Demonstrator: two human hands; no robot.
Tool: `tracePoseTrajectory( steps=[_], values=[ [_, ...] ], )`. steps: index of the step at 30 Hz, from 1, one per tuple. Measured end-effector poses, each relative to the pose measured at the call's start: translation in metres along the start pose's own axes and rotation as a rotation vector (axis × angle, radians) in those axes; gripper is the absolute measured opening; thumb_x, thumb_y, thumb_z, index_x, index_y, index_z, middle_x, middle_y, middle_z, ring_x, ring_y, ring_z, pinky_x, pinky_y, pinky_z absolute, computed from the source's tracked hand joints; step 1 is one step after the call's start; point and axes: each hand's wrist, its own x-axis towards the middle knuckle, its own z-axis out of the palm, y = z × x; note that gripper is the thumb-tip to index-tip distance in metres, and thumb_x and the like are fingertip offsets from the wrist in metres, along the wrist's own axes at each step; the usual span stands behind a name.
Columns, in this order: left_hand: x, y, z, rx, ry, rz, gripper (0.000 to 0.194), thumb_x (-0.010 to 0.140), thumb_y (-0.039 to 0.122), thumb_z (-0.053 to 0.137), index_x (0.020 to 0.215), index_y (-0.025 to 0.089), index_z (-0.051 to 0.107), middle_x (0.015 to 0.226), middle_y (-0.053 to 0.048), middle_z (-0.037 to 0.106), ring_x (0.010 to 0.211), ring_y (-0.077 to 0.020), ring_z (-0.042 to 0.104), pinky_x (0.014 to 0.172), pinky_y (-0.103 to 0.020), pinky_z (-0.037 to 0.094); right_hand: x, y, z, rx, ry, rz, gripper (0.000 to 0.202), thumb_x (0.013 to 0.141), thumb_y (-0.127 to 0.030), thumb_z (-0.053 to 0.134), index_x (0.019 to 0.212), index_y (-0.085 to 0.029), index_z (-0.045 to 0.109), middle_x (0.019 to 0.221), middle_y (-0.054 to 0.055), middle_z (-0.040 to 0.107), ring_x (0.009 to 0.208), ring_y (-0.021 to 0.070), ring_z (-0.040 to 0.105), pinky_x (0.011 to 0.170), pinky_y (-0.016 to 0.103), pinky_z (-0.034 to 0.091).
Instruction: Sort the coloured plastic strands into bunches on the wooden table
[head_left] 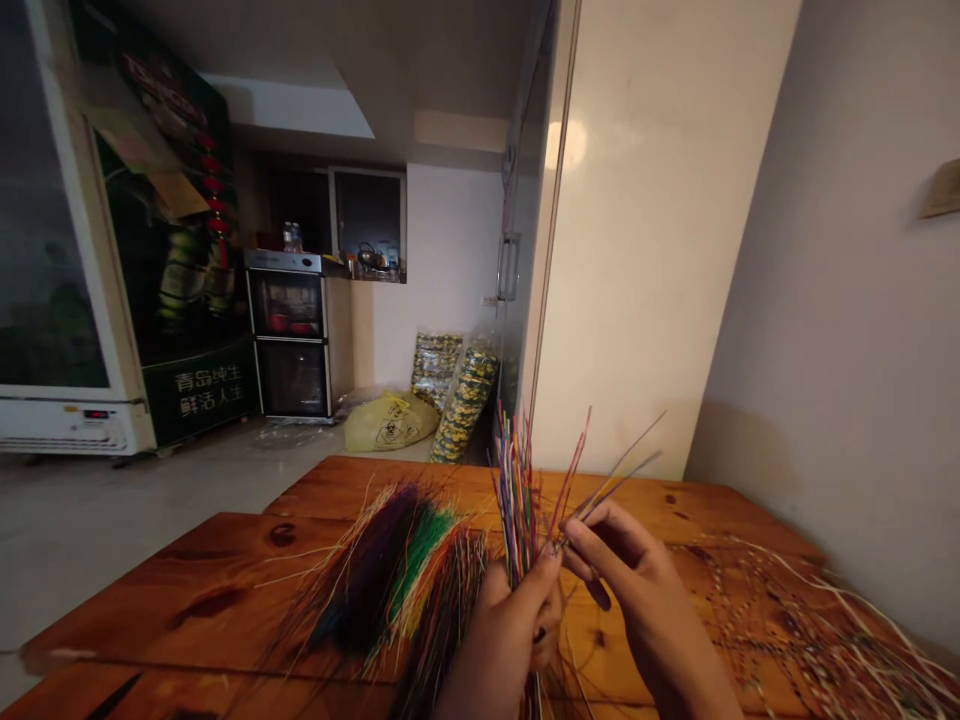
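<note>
My left hand (525,610) is closed round an upright bundle of coloured cords (514,490), whose tips stand up above the fist. Close beside it, my right hand (615,560) pinches a few thin cords (622,468) between thumb and fingertips. Their loose ends fan up and to the right. The fingertips of both hands nearly meet at a small knotted spot, too small to make out clearly. Left of the hands, a heap of loose cords (424,560) in purple, green, orange and black lies on the wooden table (225,570).
Patterned braided strands (795,620) spread over the table's right side. A tall pale cabinet (637,230) stands behind the table, with a wall at right. On the floor beyond are a yellow bag (394,420) and wrapped camouflage-patterned rolls (465,400). A glass-door fridge (60,250) stands left.
</note>
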Motion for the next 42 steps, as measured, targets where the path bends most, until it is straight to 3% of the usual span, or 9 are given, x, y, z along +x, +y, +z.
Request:
tracePoseTrajectory(
  steps=[6, 12, 18, 22, 33, 42],
  values=[
    [-0.002, -0.001, 0.003, -0.040, -0.015, 0.085, 0.044, 0.069, 0.058, 0.062, 0.073, 0.018, 0.044, 0.048, 0.011, 0.029, 0.038, -0.0033, 0.020, 0.039, -0.020, 0.015, 0.003, -0.001, -0.008, -0.044, 0.170, -0.043, 0.034, 0.067, -0.049, 0.070, 0.062, -0.018, 0.058, 0.052, -0.003, 0.050, 0.045, 0.0087, 0.043, 0.039, 0.019, 0.031],
    [0.003, -0.008, 0.002, 0.036, 0.099, 0.113, 0.047, 0.068, 0.062, 0.062, 0.069, 0.019, 0.042, 0.046, 0.011, 0.028, 0.038, -0.0035, 0.020, 0.039, -0.020, 0.016, 0.002, -0.006, -0.004, -0.082, -0.047, -0.001, 0.034, 0.069, -0.048, 0.069, 0.065, -0.016, 0.059, 0.054, -0.002, 0.053, 0.048, 0.0080, 0.043, 0.041, 0.017, 0.031],
    [0.004, -0.011, 0.001, 0.035, 0.117, 0.134, 0.047, 0.069, 0.061, 0.062, 0.067, 0.019, 0.043, 0.048, 0.010, 0.030, 0.040, -0.0041, 0.021, 0.040, -0.020, 0.016, 0.001, -0.006, -0.007, -0.104, -0.116, -0.008, 0.031, 0.075, -0.046, 0.064, 0.069, -0.016, 0.061, 0.058, -0.002, 0.052, 0.052, 0.0080, 0.044, 0.043, 0.017, 0.032],
    [0.002, -0.013, -0.001, 0.050, 0.172, 0.144, 0.043, 0.070, 0.058, 0.064, 0.068, 0.019, 0.044, 0.050, 0.009, 0.031, 0.041, -0.0056, 0.025, 0.040, -0.021, 0.018, 0.001, -0.004, -0.007, -0.091, -0.111, -0.002, 0.030, 0.075, -0.046, 0.065, 0.074, -0.017, 0.061, 0.058, -0.003, 0.052, 0.051, 0.0082, 0.044, 0.041, 0.017, 0.031],
    [-0.003, -0.004, 0.007, 0.075, 0.148, 0.088, 0.052, 0.061, 0.068, 0.062, 0.069, 0.019, 0.045, 0.049, 0.010, 0.030, 0.042, -0.0054, 0.022, 0.042, -0.021, 0.017, 0.001, 0.003, -0.004, -0.003, -0.115, -0.034, 0.030, 0.075, -0.044, 0.066, 0.073, -0.016, 0.056, 0.055, -0.005, 0.047, 0.048, 0.0058, 0.040, 0.042, 0.017, 0.028],
    [-0.002, -0.008, 0.006, 0.072, 0.158, 0.081, 0.049, 0.063, 0.063, 0.064, 0.075, 0.018, 0.049, 0.050, 0.009, 0.032, 0.044, -0.0068, 0.025, 0.043, -0.022, 0.018, -0.001, 0.008, 0.007, 0.098, -0.043, -0.063, 0.030, 0.073, -0.042, 0.067, 0.068, -0.019, 0.049, 0.049, -0.007, 0.043, 0.043, 0.0051, 0.036, 0.040, 0.016, 0.028]
  ],
)
